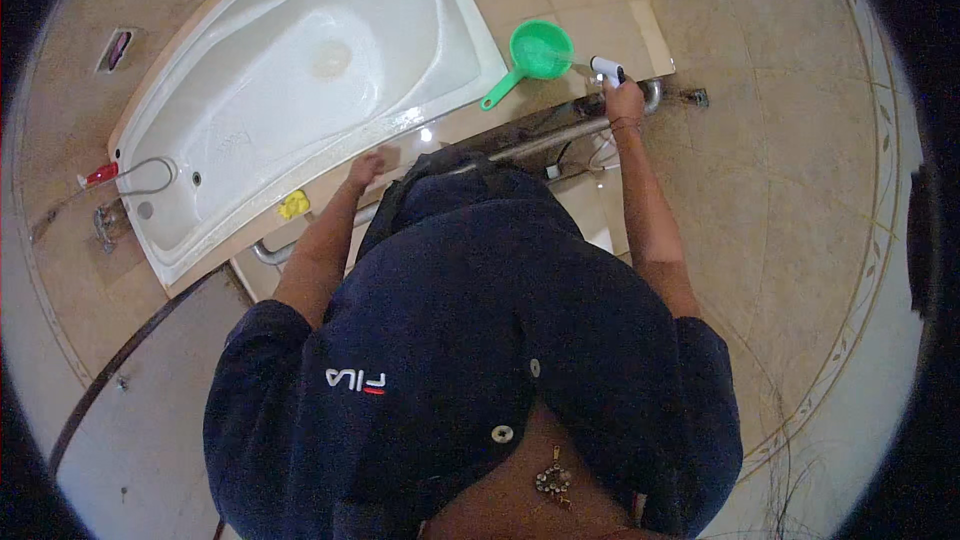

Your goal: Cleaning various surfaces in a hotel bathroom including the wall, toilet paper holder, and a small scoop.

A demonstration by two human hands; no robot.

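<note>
My right hand (624, 99) grips a white handheld sprayer (606, 69) at the right end of the tiled ledge. Water streams from its head into a green plastic dipper (541, 50), whose handle points down and left towards the corner of the bathtub. Beside the tub's near rim is my left hand (367, 169), low over the ledge, its fingers curled and slightly blurred; nothing shows in it, but whether it rests on the ledge I cannot tell. A crumpled yellow cloth or sponge (294, 204) lies on the ledge to the left of that hand.
The white bathtub (300, 82) fills the upper left. At its left end are a red bottle (99, 175), a metal shower hose (161, 165) and a wall tap (105, 229). A metal rail (525, 147) runs along the ledge's near edge. Tiled wall (757, 127) stands at right.
</note>
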